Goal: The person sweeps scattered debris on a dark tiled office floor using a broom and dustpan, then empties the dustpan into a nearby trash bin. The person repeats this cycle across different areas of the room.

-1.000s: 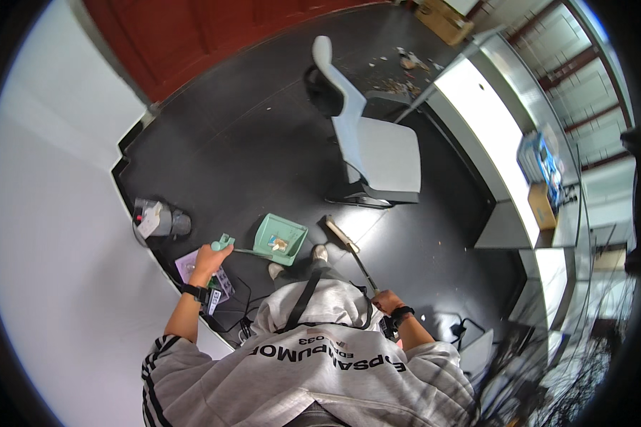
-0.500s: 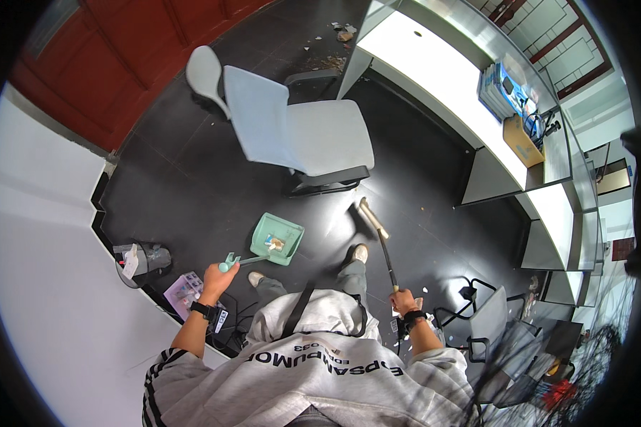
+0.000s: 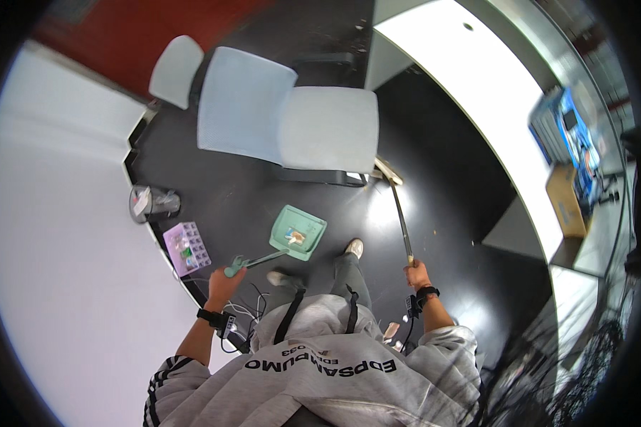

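My left hand [image 3: 224, 283] is closed round the handle of a light green dustpan [image 3: 299, 222], whose pan is low over the dark floor ahead of my feet. Inside the pan lies some litter [image 3: 294, 235], brown, blue and white. My right hand [image 3: 417, 273] grips the long stick of a broom [image 3: 400, 213]. Its pale head [image 3: 389, 171] is at the floor beside the seat of a grey office chair [image 3: 327, 128], and part of the head is hidden by the seat.
On the left by the white wall are a bin with a bag [image 3: 157, 203] and a lilac box [image 3: 186, 248]. Cables [image 3: 246, 309] trail near my left arm. A white desk [image 3: 463, 64] curves along the right, bearing blue folders [image 3: 564, 128] and a cardboard box [image 3: 566, 201].
The broom head has shifted forward, up to the chair's seat edge. My view has moved along, so the chair looks nearer. Both hands keep their hold.
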### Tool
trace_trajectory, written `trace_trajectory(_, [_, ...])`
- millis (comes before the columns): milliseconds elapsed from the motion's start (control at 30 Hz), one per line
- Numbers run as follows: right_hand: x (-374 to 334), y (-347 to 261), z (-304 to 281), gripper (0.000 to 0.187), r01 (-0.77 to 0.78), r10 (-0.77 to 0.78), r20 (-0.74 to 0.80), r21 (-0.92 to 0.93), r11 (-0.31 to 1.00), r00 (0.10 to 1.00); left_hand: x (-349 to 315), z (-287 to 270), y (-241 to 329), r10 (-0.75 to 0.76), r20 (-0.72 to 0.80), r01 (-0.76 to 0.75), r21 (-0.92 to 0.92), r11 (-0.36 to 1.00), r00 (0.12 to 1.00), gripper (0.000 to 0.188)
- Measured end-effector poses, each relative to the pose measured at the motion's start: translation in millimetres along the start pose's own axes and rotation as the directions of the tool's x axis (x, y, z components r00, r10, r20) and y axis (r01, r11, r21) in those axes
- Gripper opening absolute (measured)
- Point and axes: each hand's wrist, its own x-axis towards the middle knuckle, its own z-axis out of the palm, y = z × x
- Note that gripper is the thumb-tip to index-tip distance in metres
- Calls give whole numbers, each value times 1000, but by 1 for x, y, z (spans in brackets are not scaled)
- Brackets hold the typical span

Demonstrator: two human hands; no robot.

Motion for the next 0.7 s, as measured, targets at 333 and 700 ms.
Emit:
trace_trajectory(333, [64,-40,-54,7,-16,43,107,-239,971,993,-134,100,25,-239,-129,207,-223,953,962,52])
trace_trajectory(700, [57,-81,-90,8,225,-91,268,-528,819,959,-204,191,-5,-374,-178,257,-466,847,910,51])
